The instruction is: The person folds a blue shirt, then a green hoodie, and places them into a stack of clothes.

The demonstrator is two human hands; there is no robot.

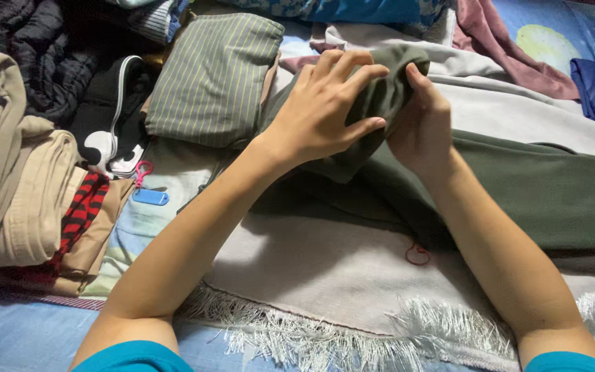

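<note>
Olive-green knit garment (518, 186) end sits bunched between both hands, left hand (321, 110) pressing on top, right hand (418, 124) pinching beneath; keeping edges aligned seems wise.

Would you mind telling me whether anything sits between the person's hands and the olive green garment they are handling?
Nothing visible does. The left hand lies directly on the bunched end of the olive green garment, and the right hand grips it from the other side.
</note>
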